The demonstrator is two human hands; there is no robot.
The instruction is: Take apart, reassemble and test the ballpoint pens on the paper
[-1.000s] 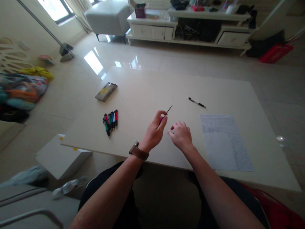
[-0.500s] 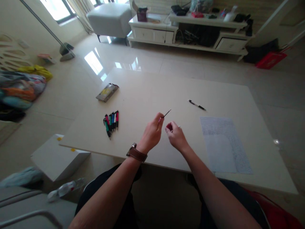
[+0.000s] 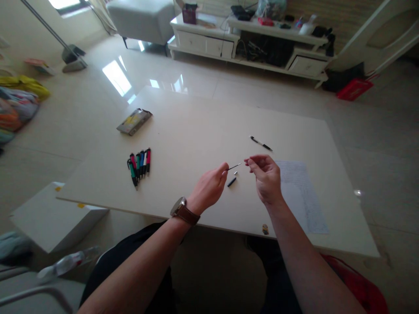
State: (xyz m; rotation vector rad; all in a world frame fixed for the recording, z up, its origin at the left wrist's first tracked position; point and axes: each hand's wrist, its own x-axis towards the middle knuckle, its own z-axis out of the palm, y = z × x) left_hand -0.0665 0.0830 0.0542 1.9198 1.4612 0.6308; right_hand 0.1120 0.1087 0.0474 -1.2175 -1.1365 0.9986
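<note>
Your pen refill [image 3: 234, 166] was black; your watch strap [image 3: 185, 213] was brown; the pens [image 3: 139, 162] were green, pink, blue and red; the sheet [image 3: 299, 192] was white with bluish writing.

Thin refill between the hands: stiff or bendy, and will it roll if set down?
Likely light and slightly bendy: the refill is very slender, pinched at one end by the left hand. It probably rolls easily on the smooth table, being a thin rod.
</note>
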